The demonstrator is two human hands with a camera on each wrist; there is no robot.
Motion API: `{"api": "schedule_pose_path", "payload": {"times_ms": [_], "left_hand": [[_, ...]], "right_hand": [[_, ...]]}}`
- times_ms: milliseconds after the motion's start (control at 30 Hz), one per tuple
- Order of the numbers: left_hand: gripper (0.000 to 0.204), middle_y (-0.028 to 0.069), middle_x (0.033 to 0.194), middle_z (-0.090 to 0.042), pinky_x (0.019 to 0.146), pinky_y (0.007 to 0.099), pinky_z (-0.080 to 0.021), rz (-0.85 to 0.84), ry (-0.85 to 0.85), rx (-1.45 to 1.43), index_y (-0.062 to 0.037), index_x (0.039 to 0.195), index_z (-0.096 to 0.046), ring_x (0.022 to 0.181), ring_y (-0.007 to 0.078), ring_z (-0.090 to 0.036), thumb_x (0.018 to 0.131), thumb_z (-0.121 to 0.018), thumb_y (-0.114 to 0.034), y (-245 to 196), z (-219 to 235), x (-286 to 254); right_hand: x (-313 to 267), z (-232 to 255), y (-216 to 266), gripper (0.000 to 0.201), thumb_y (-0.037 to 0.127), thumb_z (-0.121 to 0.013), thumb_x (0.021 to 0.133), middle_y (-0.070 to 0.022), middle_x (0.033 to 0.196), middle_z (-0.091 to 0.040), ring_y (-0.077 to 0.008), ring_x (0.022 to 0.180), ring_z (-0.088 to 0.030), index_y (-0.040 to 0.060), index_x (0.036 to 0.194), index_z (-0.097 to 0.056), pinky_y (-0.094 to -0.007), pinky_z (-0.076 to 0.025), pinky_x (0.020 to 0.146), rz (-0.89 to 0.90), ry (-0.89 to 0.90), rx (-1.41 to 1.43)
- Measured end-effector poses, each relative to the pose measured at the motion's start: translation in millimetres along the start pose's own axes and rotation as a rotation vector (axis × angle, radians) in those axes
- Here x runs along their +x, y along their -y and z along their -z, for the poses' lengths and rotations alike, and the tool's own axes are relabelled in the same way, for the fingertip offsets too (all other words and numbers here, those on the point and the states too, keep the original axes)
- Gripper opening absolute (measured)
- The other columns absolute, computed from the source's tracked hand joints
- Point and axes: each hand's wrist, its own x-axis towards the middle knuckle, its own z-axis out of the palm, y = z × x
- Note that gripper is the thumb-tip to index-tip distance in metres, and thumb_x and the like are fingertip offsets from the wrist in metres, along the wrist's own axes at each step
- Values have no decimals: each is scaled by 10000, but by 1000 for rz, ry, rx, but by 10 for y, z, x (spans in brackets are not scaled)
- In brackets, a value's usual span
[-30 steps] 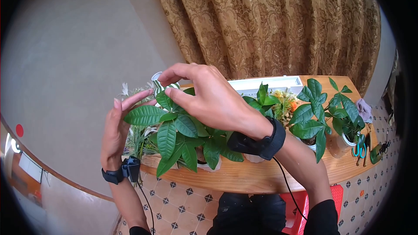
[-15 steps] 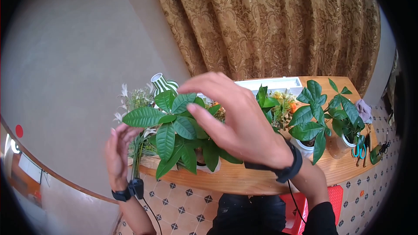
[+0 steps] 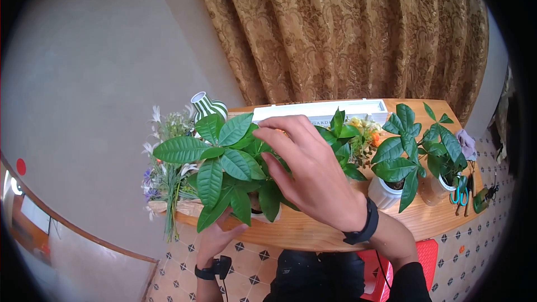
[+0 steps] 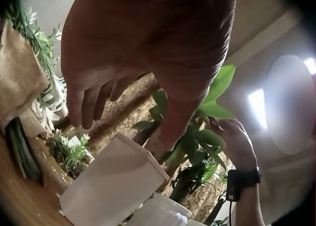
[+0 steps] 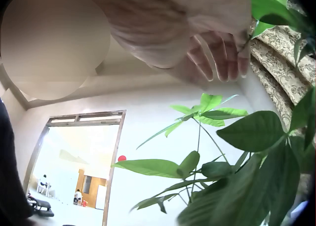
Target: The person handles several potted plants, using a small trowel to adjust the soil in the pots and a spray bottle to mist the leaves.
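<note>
A potted plant with broad green leaves (image 3: 208,182) stands at the table's front left, its white pot (image 4: 116,179) mostly hidden under the foliage in the head view. My left hand (image 3: 217,239) is low at the front edge, its fingers partly covered by the lowest leaves. In the left wrist view its straight fingers and thumb spread above the pot, holding nothing. Beside the upper leaves, on their right, is my right hand (image 3: 316,176), palm turned toward the plant and fingers loosely bent. Its fingertips are right at the leaf edges, with nothing gripped.
Tied flower stems (image 3: 174,190) lie on brown paper at the left. Behind stand a green-striped vase (image 3: 210,109) and a white planter box (image 3: 358,111). To the right are a potted plant in a white pot (image 3: 385,194), turquoise-handled scissors (image 3: 460,196) and a green bottle (image 3: 481,200).
My left hand has dropped from the plant's left side to below its leaves at the front edge. My right hand has drawn back rightward and down from the top leaves.
</note>
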Motion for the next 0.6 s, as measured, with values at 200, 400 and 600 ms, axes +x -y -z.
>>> {"api": "schedule_pose_path", "payload": {"times_ms": [200,400,600], "left_hand": [[596,92,1233,-649,1004,348,-491,-121,-38,-158,7,1288,-573,1150,190,-617,767,-858,-56,-140,-366,230],[748,150,1298,-638,1073,395,-459,-34,-4,-96,30,1363,-521,1224,246,-605,764,-920,-174,-82,-430,277],[612,123,1118,-706,915,356,-537,-141,-143,-59,38,1191,-617,1036,214,-678,720,-940,-178,-200,-536,246]], "right_hand": [[133,-155,-79,183,-39,-697,848,-169,1094,-621,-380,1010,-601,-22,1014,-622,-449,-510,855,51,-29,-93],[223,-152,2,142,-39,-706,834,-136,1015,-632,-352,968,-607,-14,947,-624,-430,-513,825,95,-21,-108],[252,-145,39,176,-23,-717,814,-130,1007,-632,-346,976,-607,-12,977,-652,-430,-513,837,97,5,-35]]}}
